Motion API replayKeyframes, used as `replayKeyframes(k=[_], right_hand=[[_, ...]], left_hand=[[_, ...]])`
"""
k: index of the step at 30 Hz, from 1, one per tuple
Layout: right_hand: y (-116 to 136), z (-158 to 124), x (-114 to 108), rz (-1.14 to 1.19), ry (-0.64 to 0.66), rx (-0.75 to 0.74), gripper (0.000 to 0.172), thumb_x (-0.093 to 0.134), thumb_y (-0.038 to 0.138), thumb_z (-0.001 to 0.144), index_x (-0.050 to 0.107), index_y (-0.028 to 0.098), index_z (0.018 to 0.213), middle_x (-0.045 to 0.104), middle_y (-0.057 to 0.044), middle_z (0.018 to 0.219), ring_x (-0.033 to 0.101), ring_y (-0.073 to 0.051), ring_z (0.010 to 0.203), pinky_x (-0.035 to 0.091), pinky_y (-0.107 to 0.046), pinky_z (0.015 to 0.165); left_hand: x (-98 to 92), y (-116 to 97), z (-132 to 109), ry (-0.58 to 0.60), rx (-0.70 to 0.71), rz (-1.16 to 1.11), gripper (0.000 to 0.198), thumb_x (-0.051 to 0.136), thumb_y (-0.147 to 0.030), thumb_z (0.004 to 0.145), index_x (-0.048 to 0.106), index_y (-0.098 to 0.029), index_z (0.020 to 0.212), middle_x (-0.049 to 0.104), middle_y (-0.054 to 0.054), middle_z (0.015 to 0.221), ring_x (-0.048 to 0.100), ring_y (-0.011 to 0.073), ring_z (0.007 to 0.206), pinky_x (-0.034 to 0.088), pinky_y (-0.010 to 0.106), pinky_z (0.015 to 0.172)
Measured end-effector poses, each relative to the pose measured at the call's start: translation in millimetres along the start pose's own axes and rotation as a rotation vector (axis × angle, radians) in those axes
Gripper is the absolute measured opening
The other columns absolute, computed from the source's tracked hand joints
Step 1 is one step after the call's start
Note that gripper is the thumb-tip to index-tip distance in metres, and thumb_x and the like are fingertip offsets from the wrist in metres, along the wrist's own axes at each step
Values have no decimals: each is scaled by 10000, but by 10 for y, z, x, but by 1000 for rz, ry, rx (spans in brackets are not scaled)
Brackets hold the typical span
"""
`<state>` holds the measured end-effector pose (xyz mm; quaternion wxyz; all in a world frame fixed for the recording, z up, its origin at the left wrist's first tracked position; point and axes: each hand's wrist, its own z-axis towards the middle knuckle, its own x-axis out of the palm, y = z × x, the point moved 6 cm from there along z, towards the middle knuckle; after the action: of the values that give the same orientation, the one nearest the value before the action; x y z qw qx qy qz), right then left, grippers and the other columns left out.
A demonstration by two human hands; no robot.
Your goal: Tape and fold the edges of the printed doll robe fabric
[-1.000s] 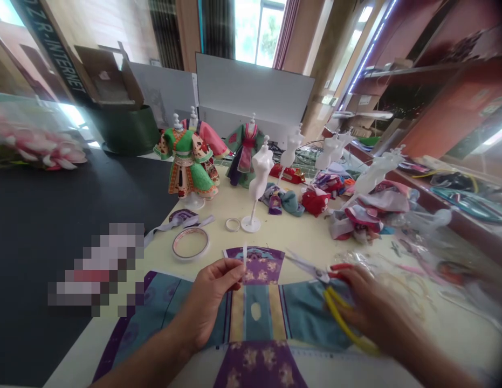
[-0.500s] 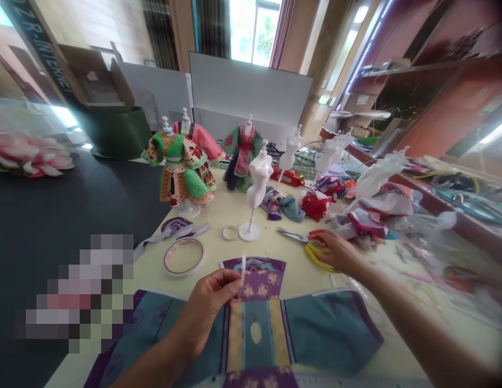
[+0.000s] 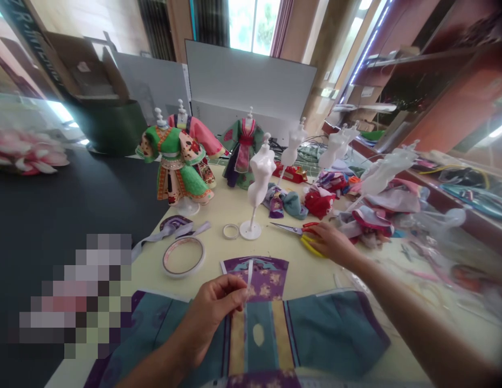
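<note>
Head view: the left hand (image 3: 212, 318) pinches a thin white strip (image 3: 249, 274), seemingly light and flimsy, by its lower end above the soft printed fabric panel (image 3: 335, 328), while the right hand (image 3: 331, 242) rests half-curled on the yellow-handled scissors (image 3: 309, 238).

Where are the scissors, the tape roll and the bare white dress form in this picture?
Scissors (image 3: 287, 229), head view, on the steel blade.
Tape roll (image 3: 183, 272), head view, on the roll's lower edge.
Dress form (image 3: 262, 171), head view, on the torso.

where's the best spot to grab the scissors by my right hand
Grip the scissors by their red and yellow handle loops, coming from the right, where your right hand rests. The blades lie flat, pointing left, so the loops are the end away from the points.
</note>
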<state>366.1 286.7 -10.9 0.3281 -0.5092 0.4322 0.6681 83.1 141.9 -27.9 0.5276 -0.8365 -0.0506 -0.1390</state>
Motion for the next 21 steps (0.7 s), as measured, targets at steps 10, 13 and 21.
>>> replayKeyframes(k=[10,13,21], right_hand=[[547,-83,-202,379,-42,12,279,504,346,852,636,192,1043,574,-128,1138,522,-271,1067,390,-446,950],[1049,-182,-146,625,83,-7,265,493,394,874,656,199,951,656,-67,958,603,-198,916,483,-334,821],[1629,-381,24,1006,260,88,262,555,404,856,636,161,798,596,1,689,530,-115,660,440,-246,630]], left_hand=[[87,-29,-25,69,17,73,121,686,-287,731,629,-181,747,538,-30,655,462,92,633,373,199,607],[111,-23,-38,76,23,92,126,701,-277,709,637,-175,748,556,-24,670,470,94,636,376,208,617],[156,-51,-66,100,83,130,139,709,-277,689,641,-160,723,559,-16,640,470,100,615,381,226,613]])
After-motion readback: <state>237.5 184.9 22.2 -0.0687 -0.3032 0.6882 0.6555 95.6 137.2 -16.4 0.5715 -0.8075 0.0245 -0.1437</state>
